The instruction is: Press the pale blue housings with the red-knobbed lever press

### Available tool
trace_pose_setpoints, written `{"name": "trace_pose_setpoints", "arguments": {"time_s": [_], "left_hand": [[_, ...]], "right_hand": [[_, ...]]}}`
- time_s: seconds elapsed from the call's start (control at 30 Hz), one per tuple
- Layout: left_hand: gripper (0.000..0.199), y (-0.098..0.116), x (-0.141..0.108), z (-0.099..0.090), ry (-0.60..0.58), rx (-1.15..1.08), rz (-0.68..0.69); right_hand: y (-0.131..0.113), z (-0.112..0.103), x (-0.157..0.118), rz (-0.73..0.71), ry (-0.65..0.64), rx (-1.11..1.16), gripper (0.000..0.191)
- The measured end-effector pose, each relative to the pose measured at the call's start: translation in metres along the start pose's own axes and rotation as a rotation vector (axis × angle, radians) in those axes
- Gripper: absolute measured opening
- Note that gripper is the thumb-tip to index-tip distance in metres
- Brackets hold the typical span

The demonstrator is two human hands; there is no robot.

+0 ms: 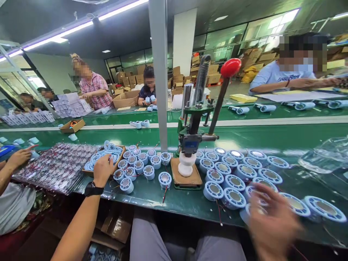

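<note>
My left hand (103,169), with a black band at the wrist, is at a cardboard box (119,165) piled with light blue rings (95,161). Its fingers look curled together among the rings, and what they pinch is hidden. On the right, my right hand (273,221) is smeared by motion over a cluster of round light blue housings (235,182) with grey metal centres. Between my hands stands a hand press (191,141) with a red-knobbed lever, its white pressing block (185,168) over a brown pad. One housing (164,179) with red wires sits left of the press.
More housings (138,166) stand between the box and the press. A bubble-wrap-like sheet (58,165) lies left, beside another person's hand (20,158). A clear plastic container (323,156) is at the right. Behind runs a green conveyor (258,136); several people work beyond it.
</note>
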State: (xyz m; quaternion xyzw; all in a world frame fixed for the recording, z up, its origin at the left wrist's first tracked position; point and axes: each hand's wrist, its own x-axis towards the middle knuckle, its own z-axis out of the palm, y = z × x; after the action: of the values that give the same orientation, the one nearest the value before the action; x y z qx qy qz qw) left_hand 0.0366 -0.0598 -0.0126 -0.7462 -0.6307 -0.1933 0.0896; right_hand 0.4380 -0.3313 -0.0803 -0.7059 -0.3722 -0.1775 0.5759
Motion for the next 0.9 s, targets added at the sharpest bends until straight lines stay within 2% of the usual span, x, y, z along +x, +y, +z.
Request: {"name": "trace_pose_setpoints", "arguments": {"time_s": [0.03,0.07,0.1,0.17,0.23,0.27,0.33,0.4,0.47,0.53,0.57,0.6,0.63,0.73,0.83,0.9], "left_hand": [[0.036,0.008,-0.001,-0.004,0.036,-0.003,0.007],[0.037,0.018,-0.004,-0.008,0.068,-0.017,0.017],[0.038,0.029,-0.007,-0.011,0.099,-0.052,0.03],[0.036,0.051,-0.016,-0.017,0.163,-0.189,0.054],[0.035,0.067,-0.03,-0.023,0.234,-0.371,0.062],[0.035,0.072,-0.038,-0.025,0.266,-0.448,0.057],[0.036,0.074,-0.055,-0.029,0.295,-0.546,0.03],[0.037,0.07,-0.074,-0.025,0.221,-0.615,0.013],[0.032,0.067,-0.093,-0.013,-0.02,-0.665,0.049],[0.025,0.069,-0.111,0.008,-0.286,-0.679,0.117],[0.024,0.072,-0.119,0.02,-0.355,-0.668,0.148],[0.024,0.076,-0.125,0.033,-0.361,-0.647,0.172],[0.024,0.081,-0.131,0.044,-0.317,-0.62,0.19],[0.025,0.094,-0.14,0.069,-0.117,-0.544,0.225],[0.024,0.096,-0.144,0.078,-0.04,-0.53,0.254],[0.025,0.091,-0.146,0.078,-0.061,-0.558,0.295]], "right_hand": [[-0.029,0.025,-0.017,-0.146,-0.137,0.038,0.031],[-0.057,0.053,-0.034,-0.305,-0.387,0.094,0.035],[-0.082,0.082,-0.049,-0.381,-0.499,0.117,0.039],[-0.12,0.135,-0.075,-0.445,-0.628,0.119,0.047],[-0.137,0.173,-0.09,-0.452,-0.684,0.093,0.053],[-0.138,0.185,-0.094,-0.453,-0.711,0.082,0.055],[-0.134,0.197,-0.094,-0.444,-0.752,0.06,0.058],[-0.128,0.199,-0.089,-0.425,-0.78,0.038,0.06],[-0.125,0.199,-0.082,-0.407,-0.813,0.016,0.061],[-0.127,0.201,-0.075,-0.39,-0.857,-0.008,0.056],[-0.129,0.202,-0.071,-0.381,-0.882,-0.022,0.05],[-0.132,0.204,-0.069,-0.371,-0.906,-0.038,0.044],[-0.134,0.206,-0.066,-0.362,-0.928,-0.054,0.037],[-0.138,0.209,-0.061,-0.354,-0.979,-0.078,0.027],[-0.138,0.208,-0.06,-0.361,-1.009,-0.059,0.026],[-0.139,0.208,-0.063,-0.355,-1.016,-0.036,0.026]]}}
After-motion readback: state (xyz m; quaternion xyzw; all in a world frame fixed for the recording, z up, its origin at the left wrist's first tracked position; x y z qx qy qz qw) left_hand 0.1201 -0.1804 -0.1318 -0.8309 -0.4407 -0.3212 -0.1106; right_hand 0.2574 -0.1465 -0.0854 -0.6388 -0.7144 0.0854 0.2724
